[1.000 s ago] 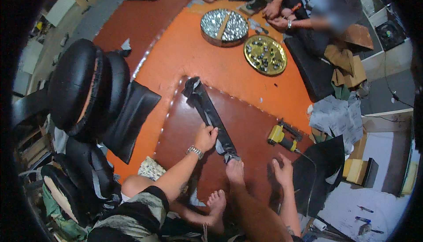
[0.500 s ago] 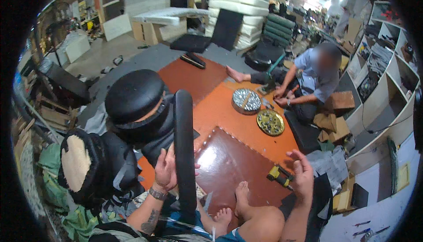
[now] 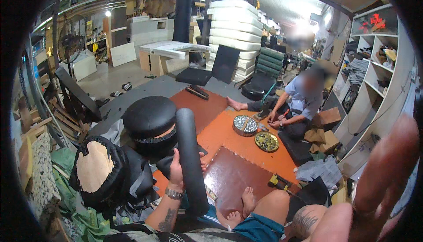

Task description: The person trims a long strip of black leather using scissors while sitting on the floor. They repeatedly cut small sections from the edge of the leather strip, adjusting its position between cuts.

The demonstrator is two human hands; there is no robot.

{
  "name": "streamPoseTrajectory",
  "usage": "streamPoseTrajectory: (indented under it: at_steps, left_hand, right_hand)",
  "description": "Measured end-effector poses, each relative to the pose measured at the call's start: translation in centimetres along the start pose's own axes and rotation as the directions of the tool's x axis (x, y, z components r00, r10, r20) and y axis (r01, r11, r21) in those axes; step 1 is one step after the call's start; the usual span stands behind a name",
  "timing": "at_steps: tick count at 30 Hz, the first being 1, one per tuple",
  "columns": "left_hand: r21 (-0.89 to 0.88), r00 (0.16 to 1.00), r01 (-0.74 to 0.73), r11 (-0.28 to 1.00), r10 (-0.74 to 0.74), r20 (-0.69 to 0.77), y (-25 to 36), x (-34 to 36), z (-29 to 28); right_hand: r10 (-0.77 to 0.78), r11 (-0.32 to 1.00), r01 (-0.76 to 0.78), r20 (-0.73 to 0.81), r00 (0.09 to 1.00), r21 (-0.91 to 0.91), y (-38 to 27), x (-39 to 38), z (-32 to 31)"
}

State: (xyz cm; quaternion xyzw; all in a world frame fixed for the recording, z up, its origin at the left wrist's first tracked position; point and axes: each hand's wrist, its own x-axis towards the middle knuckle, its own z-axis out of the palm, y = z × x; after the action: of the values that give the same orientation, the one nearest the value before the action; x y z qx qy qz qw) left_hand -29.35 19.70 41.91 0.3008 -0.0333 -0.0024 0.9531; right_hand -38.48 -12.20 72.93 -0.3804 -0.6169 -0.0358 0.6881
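Note:
Upright in my left hand is a long black padded piece, with my fingers wrapped round it. My right hand is very close to the camera at the right, blurred, with fingers stretched upward; I see nothing held in it. Beside the padded piece are round black cushions and another cushion with bare plywood showing inside its gathered cover. A yellow-and-black air tool lies on the brown mat, beyond my bare feet.
A co-worker sits on the orange mat, hands at small parts, beside a round silver tin and a brass tray. White shelving stands at right, stacked white foam behind, green scraps at left.
My left hand has raised the black strip from the mat to upright. My right hand has risen from near the air tool to beside the camera. The view has tilted up.

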Motion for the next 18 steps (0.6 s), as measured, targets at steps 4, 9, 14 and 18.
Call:
streamPoseTrajectory:
  at_steps: [4, 9, 14, 18]
  left_hand:
    - [0.052, 0.996, -0.094, 0.994, 0.093, 0.017, 0.7, -1.1, -0.3]
    - [0.076, 0.975, -0.201, 0.977, 0.206, -0.078, 0.8, -2.2, -0.7]
    - [0.186, 0.887, -0.312, 0.932, 0.356, -0.293, -1.1, -1.1, 0.1]
    - [0.224, 0.932, -0.124, 0.967, 0.191, -0.309, -2.3, -0.6, 0.6]
  right_hand:
    - [-0.039, 0.985, 0.036, -0.013, 0.999, -0.169, -0.9, 1.9, 1.7]
    - [-0.085, 0.946, 0.068, -0.039, 0.996, -0.318, -0.9, 2.7, 1.4]
    - [-0.11, 0.91, 0.072, -0.071, 0.991, -0.408, -0.5, 1.9, -0.8]
    - [-0.126, 0.878, 0.057, -0.115, 0.985, -0.476, 0.2, 0.5, -3.1]
